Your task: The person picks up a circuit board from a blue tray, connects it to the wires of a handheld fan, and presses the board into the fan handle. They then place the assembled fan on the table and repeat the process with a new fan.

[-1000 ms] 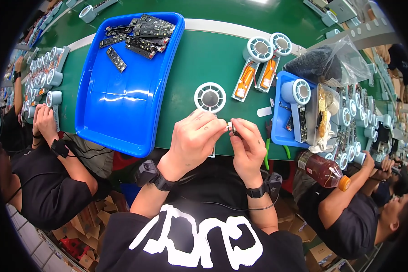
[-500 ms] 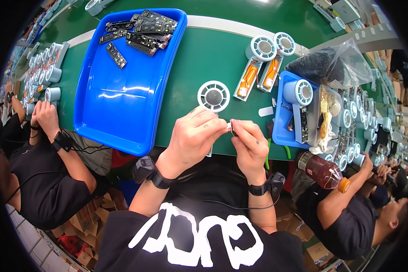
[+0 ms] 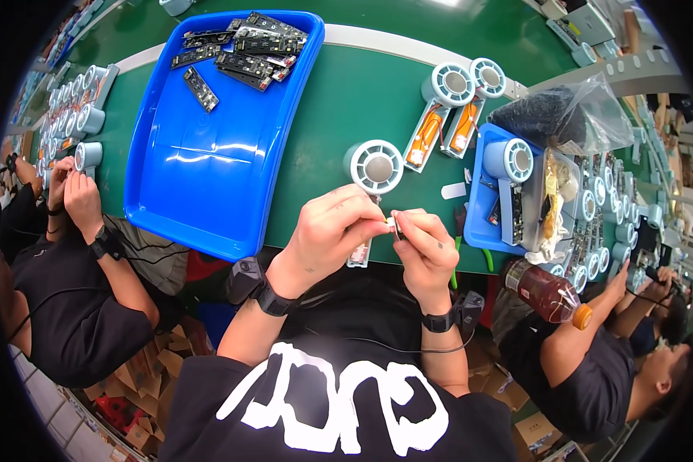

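Note:
My left hand [image 3: 333, 229] is closed in a pinch on a small white connector [image 3: 392, 223]. Facing it, my right hand [image 3: 425, 250] pinches a small dark piece, mostly hidden by the fingers; its kind cannot be made out. The fingertips of both hands nearly meet at the connector. Just beyond them lies a light blue handheld fan [image 3: 376, 168], its round head up and its open handle running toward me, partly under my left hand. Black circuit boards [image 3: 257, 51] are heaped at the far end of a blue tray [image 3: 140, 185] to the left.
Two fans with orange batteries [image 3: 425, 137] in their open handles lie at the far right. A small blue bin [image 3: 481, 223] holds another fan. Green-handled pliers [image 3: 488, 259] and a bottle [image 3: 543, 290] are near the right edge. Co-workers sit on both sides.
The fan, tray and other table things appear shifted slightly in the picture. My hands stay together in a pinch, and the white connector shows more plainly between them.

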Tool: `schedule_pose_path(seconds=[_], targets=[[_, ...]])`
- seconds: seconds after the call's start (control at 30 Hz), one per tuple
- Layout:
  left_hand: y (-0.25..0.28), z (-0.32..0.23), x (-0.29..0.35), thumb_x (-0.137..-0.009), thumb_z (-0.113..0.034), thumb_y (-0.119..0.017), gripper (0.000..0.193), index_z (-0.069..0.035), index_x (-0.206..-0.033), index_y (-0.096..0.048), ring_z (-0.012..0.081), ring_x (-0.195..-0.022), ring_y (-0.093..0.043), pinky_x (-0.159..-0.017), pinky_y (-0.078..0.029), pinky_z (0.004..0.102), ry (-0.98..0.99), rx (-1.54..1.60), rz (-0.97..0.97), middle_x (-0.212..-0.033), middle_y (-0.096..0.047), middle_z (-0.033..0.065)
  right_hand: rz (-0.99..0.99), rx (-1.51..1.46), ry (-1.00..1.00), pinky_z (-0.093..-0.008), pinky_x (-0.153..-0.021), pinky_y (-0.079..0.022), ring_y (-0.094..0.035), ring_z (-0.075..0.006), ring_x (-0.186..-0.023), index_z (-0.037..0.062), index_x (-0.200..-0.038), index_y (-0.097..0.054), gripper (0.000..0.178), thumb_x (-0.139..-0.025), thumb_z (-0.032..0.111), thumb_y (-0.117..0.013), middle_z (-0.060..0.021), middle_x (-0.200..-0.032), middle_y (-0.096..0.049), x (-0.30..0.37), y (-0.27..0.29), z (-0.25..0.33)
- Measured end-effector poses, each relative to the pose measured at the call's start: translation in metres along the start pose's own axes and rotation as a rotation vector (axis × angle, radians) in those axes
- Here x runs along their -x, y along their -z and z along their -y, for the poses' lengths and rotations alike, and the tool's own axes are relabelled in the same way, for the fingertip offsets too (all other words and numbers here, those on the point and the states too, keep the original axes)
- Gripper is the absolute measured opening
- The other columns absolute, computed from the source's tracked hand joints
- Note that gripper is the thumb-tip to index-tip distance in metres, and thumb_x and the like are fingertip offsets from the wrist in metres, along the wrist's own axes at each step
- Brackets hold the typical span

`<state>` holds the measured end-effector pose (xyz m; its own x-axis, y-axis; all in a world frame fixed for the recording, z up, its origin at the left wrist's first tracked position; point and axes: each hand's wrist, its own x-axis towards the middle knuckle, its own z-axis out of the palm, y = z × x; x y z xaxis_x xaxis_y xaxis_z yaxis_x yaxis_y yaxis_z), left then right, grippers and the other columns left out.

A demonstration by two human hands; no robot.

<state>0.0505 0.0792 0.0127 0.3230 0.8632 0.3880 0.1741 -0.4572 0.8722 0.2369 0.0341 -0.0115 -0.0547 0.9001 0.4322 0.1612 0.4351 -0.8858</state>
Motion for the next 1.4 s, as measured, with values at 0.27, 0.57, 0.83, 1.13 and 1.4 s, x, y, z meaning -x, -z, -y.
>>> schedule_pose_path(seconds=[0.27, 0.57, 0.83, 1.13, 1.4], targets=[[0.001, 0.005, -0.003, -0.078, -0.003, -0.082, 0.023, -0.001, -0.099, -0.074, 0.0192, -0.073, -0.068, -0.063, -0.054, 0.0288, -0.045, 0.045, 0.019, -0.09, -0.071, 0.0111, 0.03, -0.073, -0.009, -0.034, -0.079, -0.055, -0.069, -0.0281, -0.095, -0.001, -0.122, -0.073, 0.045, -0.078, -0.013, -0.074, -0.0145, -0.11, -0.071, 0.002, 0.002, -0.002], [-0.001, -0.011, 0.005, -0.077, -0.004, -0.084, 0.022, -0.003, -0.095, -0.073, 0.0225, -0.07, -0.065, -0.06, -0.054, 0.032, 0.091, -0.036, -0.264, -0.08, -0.062, 0.0078, 0.034, -0.109, -0.241, -0.0283, -0.079, -0.054, -0.067, -0.02, -0.096, -0.0026, -0.126, -0.069, 0.041, -0.086, -0.012, -0.067, -0.0126, -0.115, -0.068, -0.011, -0.005, 0.021], [-0.01, -0.004, 0.013, -0.074, -0.007, -0.084, 0.029, -0.004, -0.1, -0.072, 0.0217, -0.065, -0.061, -0.053, -0.049, 0.0332, -0.023, -0.454, -0.242, -0.076, -0.059, 0.0043, 0.033, -0.121, -0.379, -0.0249, -0.076, -0.055, -0.065, -0.0131, -0.091, -0.0031, -0.125, -0.068, 0.035, -0.09, -0.007, -0.067, -0.0109, -0.114, -0.067, -0.058, -0.004, 0.039], [-0.004, -0.016, 0.005, -0.074, 0.001, -0.078, 0.027, -0.004, -0.1, -0.071, 0.0239, -0.064, -0.059, -0.055, -0.048, 0.0369, -0.092, -0.686, -0.01, -0.078, -0.058, 0.0067, 0.041, -0.143, -0.414, -0.0255, -0.082, -0.054, -0.064, -0.011, -0.097, -0.006, -0.127, -0.066, 0.034, -0.093, -0.009, -0.063, -0.0074, -0.111, -0.065, -0.06, -0.005, 0.04], [0.005, -0.008, 0.002, -0.077, 0.0, -0.071, 0.02, -0.003, -0.096, -0.067, 0.0237, -0.073, -0.064, -0.061, -0.054, 0.0348, -0.168, -0.598, 0.028, -0.084, -0.058, 0.0073, -0.077, -0.248, -0.555, -0.0242, -0.073, -0.051, -0.065, -0.0118, -0.096, -0.0034, -0.129, -0.064, 0.032, -0.097, -0.002, -0.063, -0.0075, -0.111, -0.07, -0.045, 0.0, 0.03]])
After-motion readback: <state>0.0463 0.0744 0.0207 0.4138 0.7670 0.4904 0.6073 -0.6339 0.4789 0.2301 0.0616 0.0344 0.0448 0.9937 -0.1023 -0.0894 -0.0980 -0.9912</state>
